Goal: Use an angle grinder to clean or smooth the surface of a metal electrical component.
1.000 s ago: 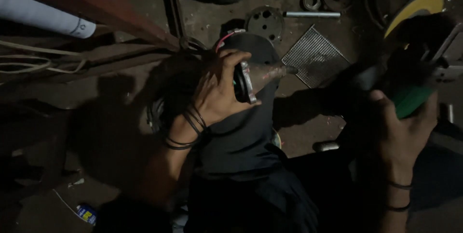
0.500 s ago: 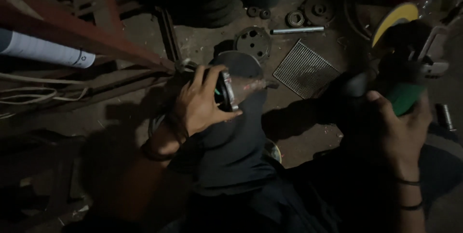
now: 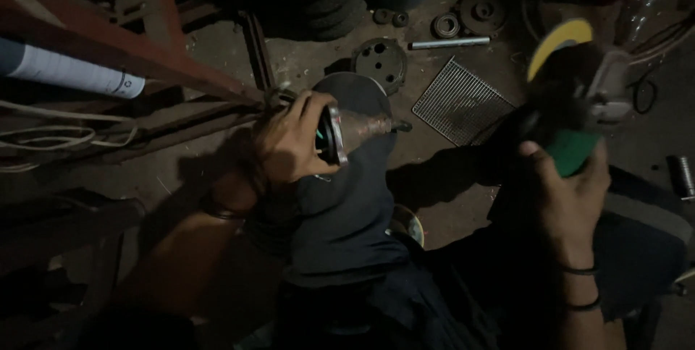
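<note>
L hand [image 3: 289, 144] closed round metal cone part [image 3: 355, 131], over dark-clothed knee. R hand [image 3: 572, 194] grips green-bodied grinder [image 3: 575, 115], probably; yellow disc [image 3: 557, 40] up. Mesh grate [image 3: 462, 102] on floor between.

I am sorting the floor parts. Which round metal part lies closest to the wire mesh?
The perforated round disc, just left of the wire mesh; the smaller round parts lie farther up.
</note>
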